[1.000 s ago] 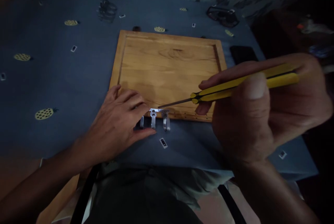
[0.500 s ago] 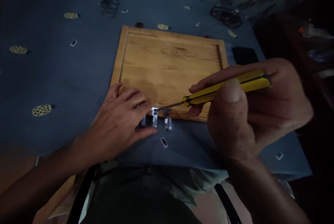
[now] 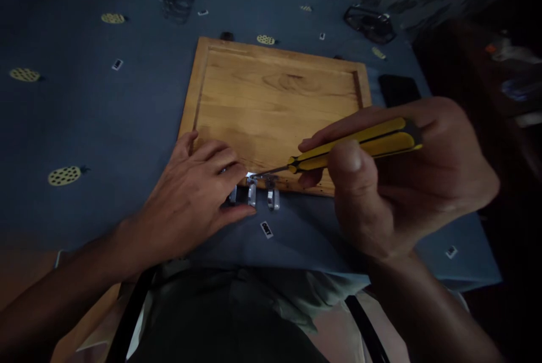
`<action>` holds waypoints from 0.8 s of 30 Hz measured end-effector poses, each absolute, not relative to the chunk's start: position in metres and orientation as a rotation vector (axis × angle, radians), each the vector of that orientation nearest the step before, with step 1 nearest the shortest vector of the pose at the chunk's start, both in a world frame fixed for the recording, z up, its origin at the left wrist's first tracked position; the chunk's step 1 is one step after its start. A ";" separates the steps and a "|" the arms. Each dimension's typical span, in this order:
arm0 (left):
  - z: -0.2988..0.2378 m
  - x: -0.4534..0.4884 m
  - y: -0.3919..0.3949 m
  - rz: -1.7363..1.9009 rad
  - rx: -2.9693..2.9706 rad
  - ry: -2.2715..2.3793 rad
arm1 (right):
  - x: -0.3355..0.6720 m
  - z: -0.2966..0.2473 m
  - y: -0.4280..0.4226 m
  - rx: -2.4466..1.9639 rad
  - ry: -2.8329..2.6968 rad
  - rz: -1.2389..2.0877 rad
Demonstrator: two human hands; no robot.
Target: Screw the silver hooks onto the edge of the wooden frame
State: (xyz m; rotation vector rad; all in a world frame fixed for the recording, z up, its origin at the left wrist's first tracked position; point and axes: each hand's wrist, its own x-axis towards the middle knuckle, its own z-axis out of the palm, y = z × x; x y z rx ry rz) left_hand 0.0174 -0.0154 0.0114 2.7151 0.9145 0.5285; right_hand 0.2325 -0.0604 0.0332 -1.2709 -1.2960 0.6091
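Note:
A wooden board [image 3: 258, 97] with a raised rim lies on the blue tablecloth. Along its near edge several small metal hooks [image 3: 271, 198] stick out towards me. My left hand [image 3: 199, 188] rests over the board's near left part, index finger and thumb closed round the metal fittings there, partly hiding them. In my right hand [image 3: 393, 182] is a screwdriver [image 3: 351, 145] with a yellow and black handle, gripped between thumb and fingers. Its shaft slants down to the left, and the tip meets the shiny plate of the middle metal hook [image 3: 252, 193].
Dark glasses [image 3: 370, 24] lie at the back right, near a black flat object [image 3: 398, 90]. A dark claw-shaped thing [image 3: 176, 0], perhaps a hair clip, lies at the back left. The tablecloth [image 3: 127, 109] carries pineapple prints. Blurred items stand on a dark surface far right.
The screwdriver handle and my right hand have shifted slightly left and turned, with the tip still at the same metal hook. My left hand has hardly moved.

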 end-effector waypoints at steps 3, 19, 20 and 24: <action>0.012 0.018 -0.015 0.548 2.740 0.903 | 0.238 0.039 -0.060 -1.257 -1.574 0.378; 0.012 0.019 -0.015 0.526 2.716 0.903 | 0.239 0.064 -0.052 -1.236 -1.699 0.573; 0.013 0.019 -0.014 0.515 2.717 0.903 | 0.240 0.063 -0.052 -1.229 -1.713 0.543; 0.014 0.019 -0.014 0.502 2.721 0.899 | 0.240 0.058 -0.052 -1.115 -1.750 0.511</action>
